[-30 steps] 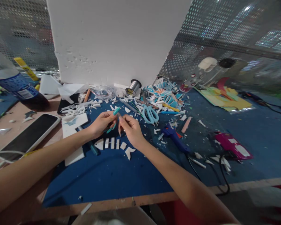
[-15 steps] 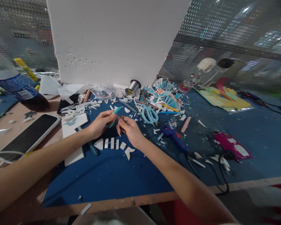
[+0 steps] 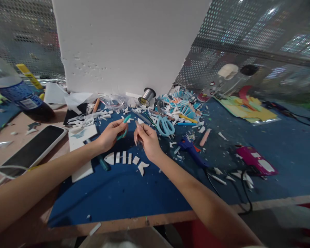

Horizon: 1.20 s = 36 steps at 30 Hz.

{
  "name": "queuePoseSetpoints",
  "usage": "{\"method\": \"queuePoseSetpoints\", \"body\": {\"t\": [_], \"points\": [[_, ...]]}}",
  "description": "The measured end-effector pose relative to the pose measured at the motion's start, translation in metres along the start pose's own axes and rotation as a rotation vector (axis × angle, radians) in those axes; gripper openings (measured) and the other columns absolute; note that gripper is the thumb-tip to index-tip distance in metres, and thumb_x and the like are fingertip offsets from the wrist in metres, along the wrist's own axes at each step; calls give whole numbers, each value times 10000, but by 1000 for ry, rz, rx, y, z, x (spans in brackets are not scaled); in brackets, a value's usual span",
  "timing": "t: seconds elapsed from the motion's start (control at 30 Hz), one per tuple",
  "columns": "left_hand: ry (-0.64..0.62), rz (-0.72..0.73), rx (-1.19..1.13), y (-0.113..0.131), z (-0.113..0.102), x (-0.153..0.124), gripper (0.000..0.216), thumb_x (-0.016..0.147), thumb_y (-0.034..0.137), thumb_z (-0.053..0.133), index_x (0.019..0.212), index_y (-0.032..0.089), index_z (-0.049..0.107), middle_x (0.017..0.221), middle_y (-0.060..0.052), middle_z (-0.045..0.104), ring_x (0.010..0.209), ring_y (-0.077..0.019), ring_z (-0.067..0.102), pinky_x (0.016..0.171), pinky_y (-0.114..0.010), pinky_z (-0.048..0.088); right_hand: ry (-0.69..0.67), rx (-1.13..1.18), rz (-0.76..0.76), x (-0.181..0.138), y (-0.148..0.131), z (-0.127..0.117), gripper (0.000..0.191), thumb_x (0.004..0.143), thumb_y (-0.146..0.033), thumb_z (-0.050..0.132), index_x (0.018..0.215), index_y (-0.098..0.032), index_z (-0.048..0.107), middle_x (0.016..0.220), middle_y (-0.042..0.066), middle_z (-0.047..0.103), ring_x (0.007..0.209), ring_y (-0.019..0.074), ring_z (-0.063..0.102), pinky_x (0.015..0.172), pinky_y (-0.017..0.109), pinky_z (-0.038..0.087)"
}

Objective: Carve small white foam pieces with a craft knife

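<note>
My left hand [image 3: 110, 136] is closed on a teal piece [image 3: 126, 119] with a narrow tip; the fingers hide its middle, and more teal shows below them. A short gap to the right, my right hand [image 3: 147, 139] has its thumb and fingertips pinched together; whatever they hold, if anything, is too small to make out. Below both hands, white foam pieces lie in a fishbone-like row: a rounded head piece [image 3: 109, 158], several short strips [image 3: 124, 157] and a forked tail piece [image 3: 143, 168]. A dark teal pen-like tool [image 3: 103, 163] rests left of the row.
Light blue scissors [image 3: 165, 126] lie by a heap of foam scraps [image 3: 183, 105] and a wire spool [image 3: 147, 96]. A blue glue gun [image 3: 193, 151] with a cord is at right. Leftward are a phone [image 3: 32, 150], a bottle [image 3: 20, 94] and a white board [image 3: 82, 172].
My hands have moved apart: the right one has shifted slightly right, away from the teal piece, and the left one slightly left with it. The white row is unchanged.
</note>
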<state>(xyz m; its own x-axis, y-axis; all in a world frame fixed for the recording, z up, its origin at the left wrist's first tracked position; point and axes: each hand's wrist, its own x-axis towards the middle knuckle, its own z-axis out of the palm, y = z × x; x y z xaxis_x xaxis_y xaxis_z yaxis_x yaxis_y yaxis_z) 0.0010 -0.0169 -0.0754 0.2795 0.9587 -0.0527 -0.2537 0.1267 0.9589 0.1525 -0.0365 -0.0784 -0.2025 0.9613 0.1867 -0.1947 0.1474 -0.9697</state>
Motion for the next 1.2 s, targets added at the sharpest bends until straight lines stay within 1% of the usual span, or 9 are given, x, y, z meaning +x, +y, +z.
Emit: {"method": "queuePoseSetpoints", "body": {"t": [0.13,0.23,0.33,0.5,0.63,0.8,0.93,1.1,1.2], "points": [[-10,2,29,-3,-1,2,464,764,472,626,488,142,452,454,30,411,434,-55,350,430,-191,259,34,-112,-74,-2,0,0,405,891,-481,481,595,-205,475,539,-29,495,468,98,382,499,270,318],[-16,-5,34,-4,-2,3,473,771,484,614,483,144,456,442,33,407,414,-51,335,413,-195,239,29,-115,-89,-2,0,2,397,885,-483,489,600,-207,474,560,-25,505,496,104,412,519,271,338],[-23,-6,10,-3,-2,3,465,796,454,594,482,148,442,451,30,408,432,-58,351,435,-195,273,17,-95,-91,-2,0,2,388,886,-475,492,604,-208,469,559,-27,497,506,107,432,537,274,355],[-61,-48,-72,0,1,1,427,850,378,538,511,152,413,494,32,379,472,-72,366,484,-194,330,-1,-144,-83,-4,-1,2,382,891,-472,480,614,-208,468,555,-32,489,497,106,450,544,274,374],[-102,-63,-149,2,3,0,382,849,348,542,550,153,408,536,39,340,487,-73,326,493,-187,336,-12,-153,-91,-6,0,3,356,900,-439,481,629,-206,478,578,-27,497,512,107,454,544,272,373],[-121,-87,-202,3,3,-2,331,848,323,537,587,152,429,585,24,367,520,-81,343,533,-189,366,1,-128,-91,-6,-1,3,362,900,-442,478,624,-208,475,569,-25,504,506,110,449,551,277,378],[-84,-84,-171,4,2,-2,274,830,282,567,613,145,471,596,21,397,530,-80,368,539,-189,369,35,-147,-111,-4,-3,2,376,894,-460,484,614,-210,470,552,-27,497,512,113,445,553,273,377],[89,78,-154,2,0,2,231,812,212,592,614,143,496,622,18,457,554,-73,409,562,-184,370,111,-189,-157,-2,-3,0,390,904,-465,463,607,-212,476,557,-22,491,523,117,438,567,279,370],[122,117,-157,1,-2,4,238,792,234,623,607,144,502,611,22,467,550,-70,416,545,-183,357,137,-179,-177,-3,-4,-1,381,907,-453,465,613,-213,483,565,-19,491,521,117,435,564,282,363]]}}
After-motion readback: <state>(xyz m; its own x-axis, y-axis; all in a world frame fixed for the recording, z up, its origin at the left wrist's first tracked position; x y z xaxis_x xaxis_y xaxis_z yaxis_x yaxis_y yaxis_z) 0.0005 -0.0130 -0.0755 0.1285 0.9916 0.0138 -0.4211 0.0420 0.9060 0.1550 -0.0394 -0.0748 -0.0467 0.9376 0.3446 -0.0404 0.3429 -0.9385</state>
